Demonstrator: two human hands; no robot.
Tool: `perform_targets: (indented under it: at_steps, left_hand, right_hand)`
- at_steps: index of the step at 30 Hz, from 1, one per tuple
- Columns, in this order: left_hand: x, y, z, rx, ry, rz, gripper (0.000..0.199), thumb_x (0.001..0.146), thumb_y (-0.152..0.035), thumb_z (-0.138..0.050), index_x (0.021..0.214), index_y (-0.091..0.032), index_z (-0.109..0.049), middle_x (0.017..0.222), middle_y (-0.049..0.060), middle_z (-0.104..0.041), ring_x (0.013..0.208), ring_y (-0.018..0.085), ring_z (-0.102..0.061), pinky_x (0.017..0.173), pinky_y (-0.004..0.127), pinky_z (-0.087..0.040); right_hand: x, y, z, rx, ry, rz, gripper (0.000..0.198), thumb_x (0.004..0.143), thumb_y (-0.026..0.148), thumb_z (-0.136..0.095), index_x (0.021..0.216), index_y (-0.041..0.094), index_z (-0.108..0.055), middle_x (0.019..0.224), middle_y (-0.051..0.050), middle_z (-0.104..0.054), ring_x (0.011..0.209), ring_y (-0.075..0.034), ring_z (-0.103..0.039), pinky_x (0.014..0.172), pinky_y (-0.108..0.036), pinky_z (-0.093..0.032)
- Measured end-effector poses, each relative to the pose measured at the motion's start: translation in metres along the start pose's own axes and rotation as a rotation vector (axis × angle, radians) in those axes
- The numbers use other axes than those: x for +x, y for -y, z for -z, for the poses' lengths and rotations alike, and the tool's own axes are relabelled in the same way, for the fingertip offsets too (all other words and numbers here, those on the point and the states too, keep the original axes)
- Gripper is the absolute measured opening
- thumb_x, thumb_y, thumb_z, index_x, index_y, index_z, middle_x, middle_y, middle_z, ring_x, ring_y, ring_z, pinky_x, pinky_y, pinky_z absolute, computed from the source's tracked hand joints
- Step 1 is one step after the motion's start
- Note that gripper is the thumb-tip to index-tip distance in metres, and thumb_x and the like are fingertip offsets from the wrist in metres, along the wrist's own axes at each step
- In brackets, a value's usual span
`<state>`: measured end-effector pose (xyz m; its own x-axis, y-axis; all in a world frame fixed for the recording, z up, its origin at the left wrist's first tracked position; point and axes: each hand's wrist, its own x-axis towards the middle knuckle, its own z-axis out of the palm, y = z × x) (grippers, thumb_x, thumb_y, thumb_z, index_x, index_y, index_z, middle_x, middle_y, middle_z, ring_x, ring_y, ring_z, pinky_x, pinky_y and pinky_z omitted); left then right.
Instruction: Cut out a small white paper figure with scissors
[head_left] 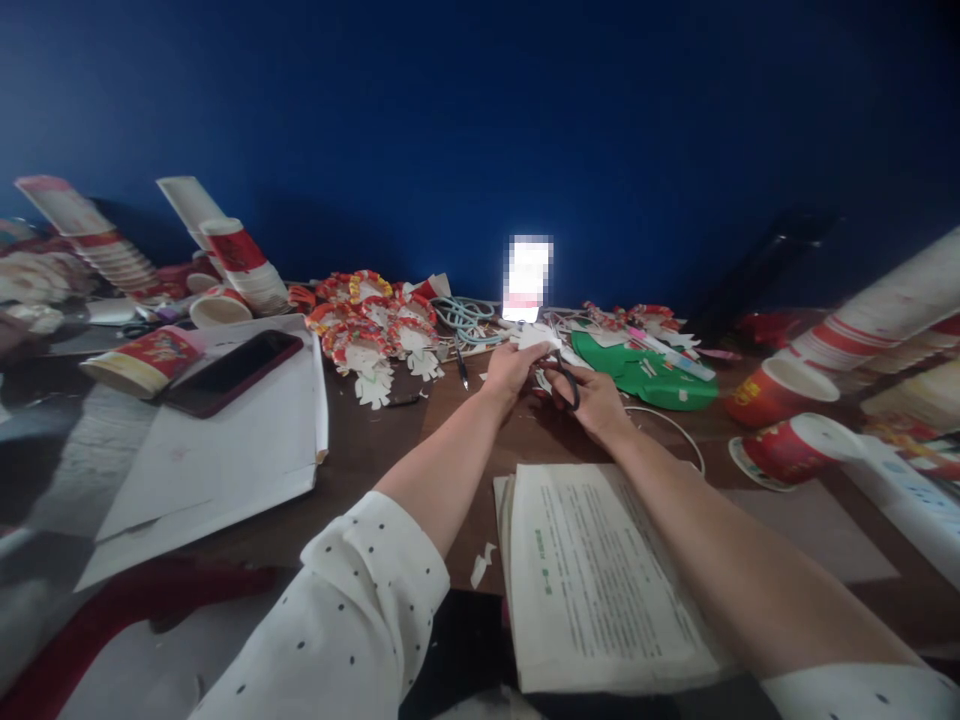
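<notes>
Over the middle of the table, my left hand [514, 366] pinches a small piece of white paper [538, 338]. My right hand [592, 398] has its fingers in the black handles of a pair of scissors [570, 386]. The scissors' blades point toward the paper and are partly hidden by it and my fingers. Just beyond both hands stands a lit phone [527, 278], its screen blurred out. A green sheet [641, 370] with white scraps on it lies to the right of my right hand. A black pen [462, 369] rests left of my left hand.
Red paper crafts with white cut-outs [375, 335] are piled at the back left. An open book [600, 570] lies nearest me. Paper cups [799, 445] stand at right, more [244, 260] at left. A dark phone [234, 372] lies on white paper [202, 450].
</notes>
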<state>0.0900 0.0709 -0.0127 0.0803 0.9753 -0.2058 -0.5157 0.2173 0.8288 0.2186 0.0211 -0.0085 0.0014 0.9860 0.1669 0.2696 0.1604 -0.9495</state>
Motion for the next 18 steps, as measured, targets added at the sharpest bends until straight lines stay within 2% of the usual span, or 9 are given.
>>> perform_targets:
  at_steps: [6, 11, 18]
  left_hand:
    - [0.0016, 0.0013, 0.0013, 0.045, 0.04, -0.059, 0.032, 0.064, -0.032, -0.089, 0.081, -0.014, -0.068, 0.064, 0.003, -0.069, 0.051, 0.013, -0.061, 0.051, 0.024, -0.048]
    - [-0.0003, 0.0003, 0.0004, 0.062, 0.024, -0.06, 0.028, 0.067, -0.031, -0.086, 0.08, -0.014, -0.067, 0.063, 0.003, -0.069, 0.048, 0.012, -0.058, 0.047, 0.023, -0.044]
    - [0.0001, -0.0007, 0.0003, 0.039, -0.015, -0.041, 0.021, 0.067, -0.025, -0.084, 0.078, -0.013, -0.07, 0.065, 0.004, -0.069, 0.053, 0.013, -0.061, 0.052, 0.024, -0.045]
  right_hand:
    - [0.0008, -0.0002, 0.0001, -0.006, 0.012, 0.006, 0.051, 0.075, 0.062, -0.075, 0.094, 0.015, -0.082, 0.053, 0.001, -0.054, 0.054, -0.015, -0.047, 0.056, -0.031, -0.043]
    - [-0.0009, 0.0039, -0.0002, -0.014, 0.009, 0.011, 0.052, 0.074, 0.064, -0.075, 0.091, 0.015, -0.082, 0.053, 0.001, -0.053, 0.054, -0.014, -0.046, 0.055, -0.03, -0.041]
    - [-0.0006, 0.0034, 0.0009, -0.028, 0.019, 0.015, 0.048, 0.076, 0.062, -0.074, 0.09, 0.017, -0.082, 0.053, 0.0, -0.054, 0.053, -0.015, -0.048, 0.054, -0.031, -0.042]
